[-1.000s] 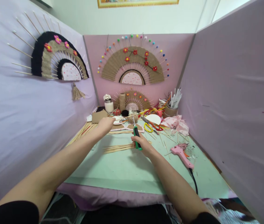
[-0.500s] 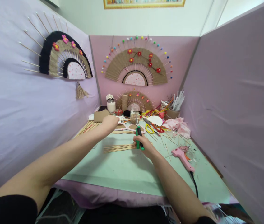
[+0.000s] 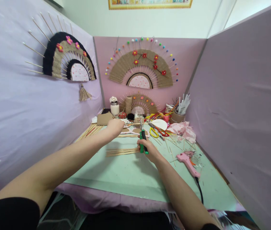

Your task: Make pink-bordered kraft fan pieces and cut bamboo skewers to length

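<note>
My left hand (image 3: 115,128) is closed on the left end of a thin wooden stick (image 3: 133,124), which it holds level above the table. The stick stretches right to the jaws of green-and-black pliers (image 3: 142,140). Around the pliers' handles, my right hand (image 3: 147,146) is wrapped, jaws pointing up and away. Whether the jaws touch the stick is too small to tell. Beneath my hands a row of loose wooden sticks (image 3: 121,152) lies on the pale green table; its right end passes behind the pliers and my right hand.
Right of my hands lie a pink glue gun (image 3: 188,163) with a black cord, yellow-handled scissors (image 3: 154,132) and scattered stick pieces. Farther back stand a white bottle (image 3: 114,108), a twine spool (image 3: 128,104) and a cup of glue sticks (image 3: 177,116). Decorated fans (image 3: 118,70) hang on the partitions.
The view has shifted slightly, so the surroundings sit a little farther right. Both hands keep their grip on the stick and the pliers, almost in the same place.
</note>
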Motion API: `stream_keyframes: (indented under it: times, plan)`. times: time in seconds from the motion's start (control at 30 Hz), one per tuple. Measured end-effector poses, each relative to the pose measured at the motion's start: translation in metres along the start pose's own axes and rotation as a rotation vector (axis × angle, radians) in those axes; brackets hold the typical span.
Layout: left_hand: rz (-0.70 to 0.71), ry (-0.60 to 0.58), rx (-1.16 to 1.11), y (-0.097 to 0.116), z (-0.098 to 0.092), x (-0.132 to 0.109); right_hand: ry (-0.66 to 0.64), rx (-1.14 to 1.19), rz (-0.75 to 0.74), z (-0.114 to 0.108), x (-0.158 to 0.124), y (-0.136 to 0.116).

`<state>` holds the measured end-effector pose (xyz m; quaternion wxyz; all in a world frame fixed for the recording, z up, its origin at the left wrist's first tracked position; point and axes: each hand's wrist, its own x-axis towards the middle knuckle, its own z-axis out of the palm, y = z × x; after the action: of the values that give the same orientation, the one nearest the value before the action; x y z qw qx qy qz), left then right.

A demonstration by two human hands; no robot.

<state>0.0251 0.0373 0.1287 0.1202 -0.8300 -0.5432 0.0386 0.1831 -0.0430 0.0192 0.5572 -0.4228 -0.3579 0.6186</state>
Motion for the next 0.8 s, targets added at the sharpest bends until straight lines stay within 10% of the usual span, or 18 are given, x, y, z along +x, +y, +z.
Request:
stream_keyframes:
  times: [0.8]
  plan:
    - [-0.041,0.017,-0.087,0.022,-0.004,0.003,0.064,-0.025,-0.03,0.0,0.002,0.001]
